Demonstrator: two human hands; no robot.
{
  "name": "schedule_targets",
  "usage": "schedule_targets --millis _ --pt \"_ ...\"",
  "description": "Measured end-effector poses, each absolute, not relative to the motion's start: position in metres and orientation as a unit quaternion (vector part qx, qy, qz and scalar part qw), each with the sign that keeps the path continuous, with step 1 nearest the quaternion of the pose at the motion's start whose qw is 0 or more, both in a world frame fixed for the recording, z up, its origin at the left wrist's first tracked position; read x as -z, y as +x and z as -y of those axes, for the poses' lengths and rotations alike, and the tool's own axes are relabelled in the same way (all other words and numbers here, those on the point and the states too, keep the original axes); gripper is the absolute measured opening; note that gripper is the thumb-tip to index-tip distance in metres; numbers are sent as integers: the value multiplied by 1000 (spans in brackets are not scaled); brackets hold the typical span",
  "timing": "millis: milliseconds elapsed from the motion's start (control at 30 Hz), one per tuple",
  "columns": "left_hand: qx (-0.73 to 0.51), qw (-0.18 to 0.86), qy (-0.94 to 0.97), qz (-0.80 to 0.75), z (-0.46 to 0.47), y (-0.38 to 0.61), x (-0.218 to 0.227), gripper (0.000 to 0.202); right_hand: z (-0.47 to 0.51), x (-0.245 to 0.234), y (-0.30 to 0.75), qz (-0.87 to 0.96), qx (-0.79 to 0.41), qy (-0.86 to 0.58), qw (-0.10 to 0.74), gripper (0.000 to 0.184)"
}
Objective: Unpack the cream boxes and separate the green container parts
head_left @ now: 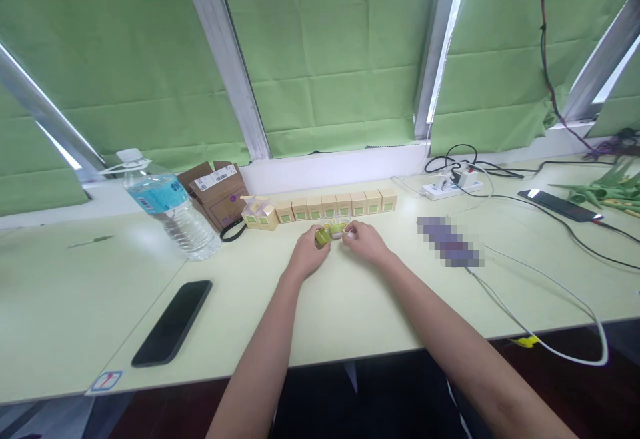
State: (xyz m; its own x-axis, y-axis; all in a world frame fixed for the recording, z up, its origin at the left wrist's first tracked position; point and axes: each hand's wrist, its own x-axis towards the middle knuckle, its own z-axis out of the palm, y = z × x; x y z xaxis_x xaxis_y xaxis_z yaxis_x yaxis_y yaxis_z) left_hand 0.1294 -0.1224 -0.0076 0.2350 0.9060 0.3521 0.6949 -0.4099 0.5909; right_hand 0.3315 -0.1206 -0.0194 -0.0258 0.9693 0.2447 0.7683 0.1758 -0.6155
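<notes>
My left hand [310,252] is closed around a small olive-green object [323,236], which shows between thumb and fingers. Beside it, between my two hands, is a small piece with a green band and pale, clear-looking edges [337,228]. My right hand [366,242] pinches the right end of that piece with thumb and fingertips. The exact kind of either item is too small to make out. Just behind my hands runs a row of several small cream boxes with pale labels [343,205]. More such boxes [259,216], partly under clear wrapping, cluster at the row's left end.
A large water bottle [175,212] and an open cardboard box [217,192] stand left. A black phone [173,324] lies at front left. On the right are a power strip [450,187], another phone [560,205], a pixelated item [450,242], cables and green plant stems [610,189].
</notes>
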Motion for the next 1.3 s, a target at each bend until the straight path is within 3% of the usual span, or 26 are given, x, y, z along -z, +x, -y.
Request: schedule_targets --millis 300,533,900,1300 --pt "-291 123 788 -528 121 127 10 33 115 27 330 687 -149 -616 356 30" --pt "-274 120 796 -527 120 126 12 37 116 27 326 711 -144 -592 351 47" --pt "-289 124 791 -525 118 126 14 40 116 27 325 706 -157 -581 373 29" --pt "-293 125 787 -529 118 124 15 46 116 29 325 697 -213 -549 409 28"
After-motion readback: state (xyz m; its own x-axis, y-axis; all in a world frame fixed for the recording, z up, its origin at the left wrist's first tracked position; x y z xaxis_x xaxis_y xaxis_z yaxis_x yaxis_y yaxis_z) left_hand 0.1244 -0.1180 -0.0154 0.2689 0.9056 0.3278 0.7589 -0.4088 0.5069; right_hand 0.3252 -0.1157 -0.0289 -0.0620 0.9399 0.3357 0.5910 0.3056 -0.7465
